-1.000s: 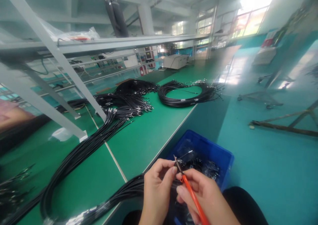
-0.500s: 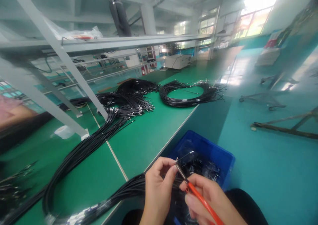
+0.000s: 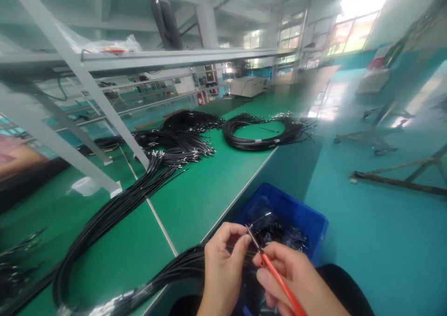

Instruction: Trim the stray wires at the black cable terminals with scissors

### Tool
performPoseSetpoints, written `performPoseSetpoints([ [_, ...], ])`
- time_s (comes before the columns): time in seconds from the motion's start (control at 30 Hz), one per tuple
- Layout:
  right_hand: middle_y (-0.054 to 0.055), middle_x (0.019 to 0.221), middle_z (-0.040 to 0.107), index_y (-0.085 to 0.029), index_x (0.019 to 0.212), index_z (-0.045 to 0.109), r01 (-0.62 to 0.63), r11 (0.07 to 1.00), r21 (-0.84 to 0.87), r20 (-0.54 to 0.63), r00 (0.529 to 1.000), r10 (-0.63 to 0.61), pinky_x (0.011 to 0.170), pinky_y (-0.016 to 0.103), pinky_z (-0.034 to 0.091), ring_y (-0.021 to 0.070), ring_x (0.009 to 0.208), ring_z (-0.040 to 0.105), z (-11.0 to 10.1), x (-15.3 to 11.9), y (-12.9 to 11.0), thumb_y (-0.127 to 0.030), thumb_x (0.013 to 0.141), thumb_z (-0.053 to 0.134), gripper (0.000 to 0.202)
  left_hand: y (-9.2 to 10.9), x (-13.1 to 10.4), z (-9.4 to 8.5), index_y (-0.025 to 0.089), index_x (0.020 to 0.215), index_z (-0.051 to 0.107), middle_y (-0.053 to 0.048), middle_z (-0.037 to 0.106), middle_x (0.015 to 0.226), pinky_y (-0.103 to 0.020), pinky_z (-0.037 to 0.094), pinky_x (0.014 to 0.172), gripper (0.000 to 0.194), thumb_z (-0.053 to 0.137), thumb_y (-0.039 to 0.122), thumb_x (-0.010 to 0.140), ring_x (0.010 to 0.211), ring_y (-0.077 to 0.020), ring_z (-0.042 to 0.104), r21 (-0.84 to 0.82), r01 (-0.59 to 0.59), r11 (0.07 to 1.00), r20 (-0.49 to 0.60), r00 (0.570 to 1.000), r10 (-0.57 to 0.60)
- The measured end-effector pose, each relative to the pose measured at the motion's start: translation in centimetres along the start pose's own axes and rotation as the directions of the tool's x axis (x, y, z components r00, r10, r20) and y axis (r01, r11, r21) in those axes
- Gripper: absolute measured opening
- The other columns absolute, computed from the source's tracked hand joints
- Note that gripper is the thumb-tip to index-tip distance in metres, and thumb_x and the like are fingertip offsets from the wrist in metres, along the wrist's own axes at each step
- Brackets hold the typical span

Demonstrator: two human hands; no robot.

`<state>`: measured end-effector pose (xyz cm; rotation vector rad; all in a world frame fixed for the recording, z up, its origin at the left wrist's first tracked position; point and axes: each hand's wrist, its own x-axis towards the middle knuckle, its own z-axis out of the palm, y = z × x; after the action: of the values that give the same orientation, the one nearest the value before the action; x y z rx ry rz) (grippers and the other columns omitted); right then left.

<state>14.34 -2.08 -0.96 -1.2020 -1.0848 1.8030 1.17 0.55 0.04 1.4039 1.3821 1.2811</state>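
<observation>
My left hand (image 3: pixel 225 260) is closed in a pinch at the lower middle, thumb against fingertips. From the pinch a thin cable (image 3: pixel 260 219) with a shiny metal end sticks out to the upper right. My right hand (image 3: pixel 289 274) grips red-handled pliers (image 3: pixel 277 272). Their slim metal jaws reach up to my left fingertips and touch or nearly touch the cable there. The exact spot between the fingertips is too small to make out. Below and behind my left wrist, a thick bundle of black cables (image 3: pixel 183 263) crosses the table edge.
Beneath my hands stands a blue bin (image 3: pixel 316 239) with clear plastic bags and small dark parts. The green table (image 3: pixel 195 204) carries a coiled cable bundle (image 3: pixel 256 144) and several loose black bundles (image 3: pixel 139 185). A white shelf frame (image 3: pixel 94 95) rises at left; another person's arm (image 3: pixel 21 160) shows there.
The view has shifted slightly. My right hand and the pliers have turned a little, while the jaws stay at my left fingertips. My left hand keeps its pinch.
</observation>
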Motion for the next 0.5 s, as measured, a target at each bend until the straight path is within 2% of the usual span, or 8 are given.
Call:
performPoseSetpoints([
  [0.07,-0.006,0.049,0.053,-0.017,0.075,0.055,0.062,0.997,-0.037,-0.037,0.997,-0.064,0.043,0.018,0.033,0.0074,0.042,0.045,-0.2,-0.1,0.7,-0.023,0.066,0.068,0.017,-0.1,0.0,0.0,0.017,0.072,0.065,-0.001,0.065,0.067,-0.023,0.044,0.060,0.004,0.062,0.020,0.074,0.064,-0.0168,0.059,0.012,-0.005,1.000,-0.006,1.000,0.005],
  [0.13,-0.005,0.056,0.054,-0.017,0.077,0.057,0.157,0.987,-0.042,-0.131,0.978,-0.161,0.048,0.021,0.038,0.0097,0.049,0.048,-0.3,-0.2,1.2,-0.019,0.063,0.069,0.019,-0.1,0.0,-0.1,0.017,0.073,0.065,-0.001,0.065,0.068,-0.024,0.044,0.060,0.005,0.062,0.021,0.074,0.064,-0.0172,0.059,0.041,-0.018,0.999,0.002,1.000,0.018],
  [0.23,-0.001,0.070,0.061,-0.019,0.090,0.057,0.301,0.954,-0.018,-0.358,0.889,-0.287,0.064,0.027,0.047,0.0158,0.065,0.057,-0.2,0.0,0.9,-0.024,0.063,0.072,0.032,-0.2,-0.2,-0.1,0.018,0.073,0.064,-0.001,0.064,0.068,-0.024,0.045,0.062,0.005,0.061,0.021,0.076,0.065,-0.0170,0.059,0.110,-0.061,0.992,0.029,0.998,0.058],
  [0.3,0.001,0.077,0.063,-0.020,0.095,0.054,0.361,0.933,-0.014,-0.445,0.833,-0.329,0.071,0.030,0.049,0.0189,0.075,0.060,0.2,0.3,0.1,-0.027,0.063,0.074,0.039,-0.1,-0.4,0.0,0.018,0.074,0.064,-0.001,0.064,0.068,-0.024,0.045,0.062,0.005,0.060,0.021,0.077,0.065,-0.0171,0.060,0.149,-0.086,0.985,0.047,0.996,0.080],
  [0.37,0.001,0.080,0.063,-0.021,0.097,0.053,0.389,0.921,-0.005,-0.472,0.811,-0.345,0.073,0.031,0.049,0.0196,0.079,0.060,0.6,0.7,-0.8,-0.028,0.063,0.075,0.041,0.0,-0.7,0.1,0.018,0.074,0.063,-0.001,0.064,0.068,-0.025,0.045,0.061,0.007,0.059,0.021,0.078,0.064,-0.0173,0.060,0.172,-0.099,0.980,0.063,0.994,0.089],
  [0.5,0.000,0.079,0.062,-0.022,0.096,0.052,0.416,0.908,0.046,-0.484,0.805,-0.344,0.070,0.029,0.052,0.0184,0.075,0.062,1.4,1.3,-1.6,-0.024,0.066,0.073,0.037,0.4,-1.0,0.3,0.018,0.070,0.064,-0.002,0.064,0.068,-0.024,0.044,0.060,0.010,0.058,0.019,0.078,0.063,-0.0172,0.059,0.181,-0.106,0.978,0.092,0.992,0.091],
])
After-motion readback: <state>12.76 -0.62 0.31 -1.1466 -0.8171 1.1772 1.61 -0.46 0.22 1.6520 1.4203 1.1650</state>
